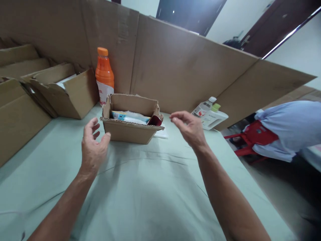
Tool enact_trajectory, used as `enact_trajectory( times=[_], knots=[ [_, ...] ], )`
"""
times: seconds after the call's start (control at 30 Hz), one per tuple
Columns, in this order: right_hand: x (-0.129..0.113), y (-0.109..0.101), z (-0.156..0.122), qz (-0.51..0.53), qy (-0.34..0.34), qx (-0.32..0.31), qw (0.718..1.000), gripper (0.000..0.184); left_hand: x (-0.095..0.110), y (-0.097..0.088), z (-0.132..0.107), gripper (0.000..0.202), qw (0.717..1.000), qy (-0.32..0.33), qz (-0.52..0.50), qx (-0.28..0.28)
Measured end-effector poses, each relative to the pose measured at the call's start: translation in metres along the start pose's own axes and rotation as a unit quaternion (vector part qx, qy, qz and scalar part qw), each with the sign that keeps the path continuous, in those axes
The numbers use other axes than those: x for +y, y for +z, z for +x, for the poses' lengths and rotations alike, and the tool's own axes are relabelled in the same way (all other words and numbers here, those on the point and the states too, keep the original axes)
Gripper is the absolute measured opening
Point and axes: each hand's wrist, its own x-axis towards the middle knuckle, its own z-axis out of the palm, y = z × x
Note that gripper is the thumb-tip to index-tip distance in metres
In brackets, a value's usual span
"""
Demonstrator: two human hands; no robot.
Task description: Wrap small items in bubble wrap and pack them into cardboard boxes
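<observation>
Cardboard box (131, 124), top open, packets inside, sits mid-worktop (150, 187). L hand (93, 147): fingers spread wide, empty, thumb at box's front-left corner. R hand (189, 129): fingers loosely curled, empty, apart at box's right. Palms face inward, bracketing it. Orange bottle (104, 75) upright behind.

The empty left hand (92, 147) and right hand (189, 129) flank a small cardboard box (130, 132) (packets (130, 117) inside, seemingly); an orange bottle (104, 75) stands at its eleven o'clock.
</observation>
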Motion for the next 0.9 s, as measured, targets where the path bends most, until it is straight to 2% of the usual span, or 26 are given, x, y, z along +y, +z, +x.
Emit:
enact_trajectory(
  times=[0.07,0.17,0.27,0.37,0.47,0.5,0.57,0.67,0.77,0.83,0.9],
  knots=[
    [0.021,0.014,-0.021,0.038,0.057,-0.027,0.997,0.036,-0.008,0.006,0.006,0.06,0.999,-0.029,-0.031,-0.033],
    [0.035,0.054,-0.03,0.079,0.104,-0.096,0.987,0.058,-0.016,0.018,0.016,0.054,0.994,-0.04,-0.079,-0.063],
    [0.029,0.081,-0.031,0.09,0.115,-0.104,0.984,0.054,-0.014,0.022,0.019,0.045,0.992,-0.053,-0.098,-0.051],
    [0.013,0.079,-0.058,0.081,0.098,-0.083,0.988,0.039,-0.006,0.004,0.0,0.04,0.992,-0.079,-0.083,-0.045],
    [-0.007,0.068,-0.107,0.073,0.057,-0.053,0.994,0.032,0.003,-0.036,-0.036,0.048,0.99,-0.117,-0.057,-0.055],
    [-0.017,0.068,-0.123,0.072,0.044,-0.047,0.995,0.034,0.006,-0.053,-0.048,0.049,0.989,-0.134,-0.042,-0.042],
    [-0.038,0.076,-0.144,0.071,0.017,-0.054,0.996,0.041,0.011,-0.085,-0.065,0.045,0.987,-0.157,-0.002,0.018],
    [-0.063,0.098,-0.149,0.089,-0.018,-0.097,0.991,0.047,0.019,-0.118,-0.069,0.036,0.984,-0.15,0.037,0.091],
    [-0.067,0.102,-0.145,0.097,-0.022,-0.093,0.991,0.046,0.02,-0.12,-0.067,0.04,0.99,-0.119,0.002,0.077],
    [-0.058,0.087,-0.151,0.082,0.001,-0.065,0.995,0.041,0.017,-0.108,-0.073,0.05,0.992,-0.115,-0.023,0.044],
    [-0.044,0.063,-0.168,0.058,0.033,-0.039,0.997,0.037,0.013,-0.092,-0.084,0.058,0.991,-0.13,-0.04,-0.008]
  ],
)
